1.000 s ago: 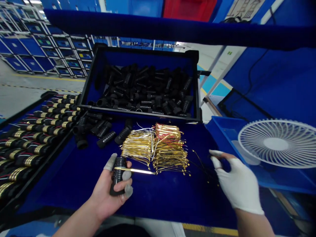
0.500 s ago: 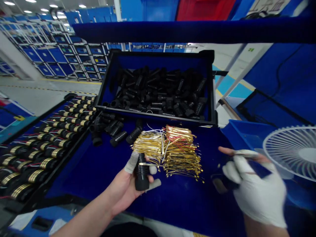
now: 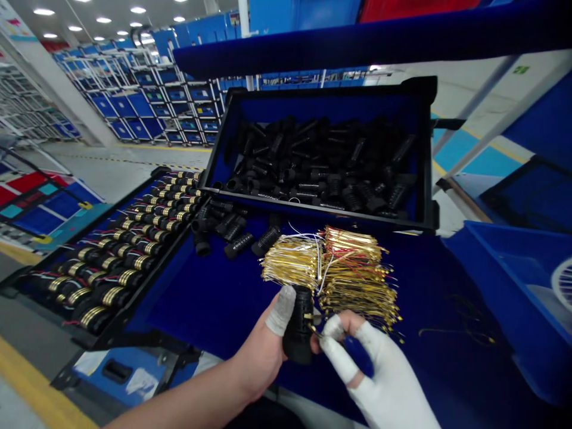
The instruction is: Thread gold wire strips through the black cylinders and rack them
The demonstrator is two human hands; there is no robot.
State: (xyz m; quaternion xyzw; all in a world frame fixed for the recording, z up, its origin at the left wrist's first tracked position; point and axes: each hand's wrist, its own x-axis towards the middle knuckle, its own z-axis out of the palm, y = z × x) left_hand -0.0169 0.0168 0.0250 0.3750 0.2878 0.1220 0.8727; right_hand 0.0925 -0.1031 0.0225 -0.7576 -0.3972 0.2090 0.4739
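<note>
My left hand [image 3: 272, 333], with a worn fingertip cover on the thumb, grips a black ribbed plastic cylinder [image 3: 300, 325] upright above the blue table. A small gold-coloured metal piece [image 3: 308, 316] shows on the cylinder's right side. In a white glove with bare fingertips, my right hand [image 3: 364, 357] is closed in a pinch beside the cylinder, on a thin wire with a gold tip [image 3: 316, 331]. Just beyond both hands lie bundled brass strips with white wires [image 3: 290, 262] and more brass strips with red and dark wires [image 3: 360, 280].
A black-rimmed bin [image 3: 322, 208] full of black cylinders stands behind. Several loose cylinders [image 3: 239, 244] lie before it. At left, a tray [image 3: 147, 301] holds rows of cylinders with gold rings. Right are a blue bin [image 3: 504, 262], stray wires [image 3: 473, 333] and a fan's edge [image 3: 563, 283].
My right hand has come in from the right side to the cylinder and now pinches beside it. The cylinder stays in my left hand. The camera view has turned left.
</note>
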